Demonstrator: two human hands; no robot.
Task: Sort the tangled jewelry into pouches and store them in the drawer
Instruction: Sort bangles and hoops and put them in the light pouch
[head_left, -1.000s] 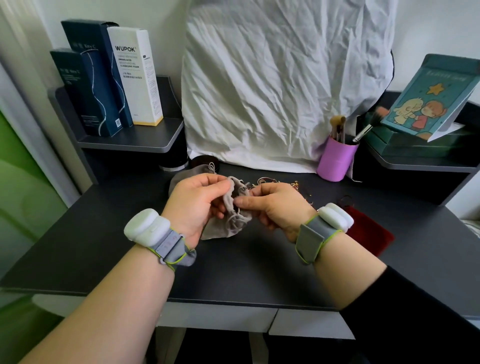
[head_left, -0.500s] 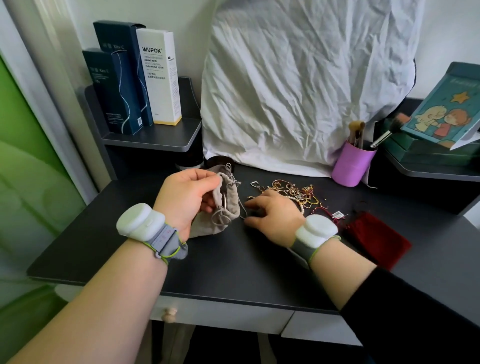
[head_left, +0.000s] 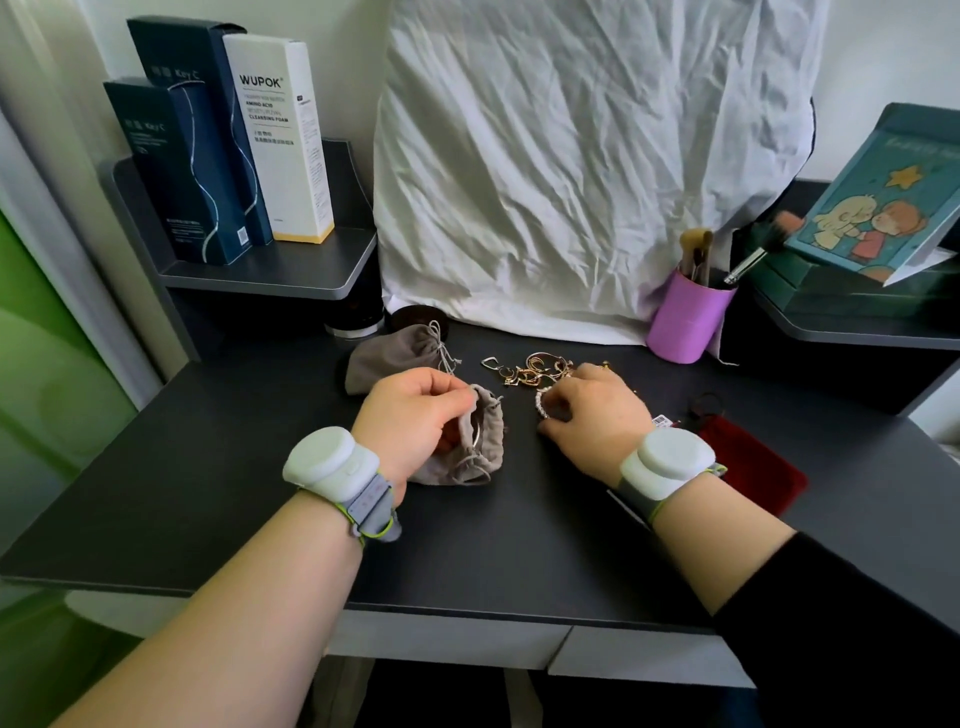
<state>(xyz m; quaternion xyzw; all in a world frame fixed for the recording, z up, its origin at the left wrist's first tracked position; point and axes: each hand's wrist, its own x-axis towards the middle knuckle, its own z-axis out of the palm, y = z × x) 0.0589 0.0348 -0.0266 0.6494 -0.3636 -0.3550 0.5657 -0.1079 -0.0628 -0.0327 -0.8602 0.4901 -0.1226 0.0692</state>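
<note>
Right now the tangled jewelry (head_left: 530, 370) is lying mid-desk, and the right hand (head_left: 592, 415) is curling its fingers around a pearl bracelet (head_left: 543, 402) at the pile's edge. Just beside it, the left hand (head_left: 415, 421) is pinching the rim of a grey pouch (head_left: 470, 447) (a second grey pouch (head_left: 395, 353) is sitting behind). A red pouch (head_left: 748, 462) is lying on the desk (head_left: 208, 467) to the right.
</note>
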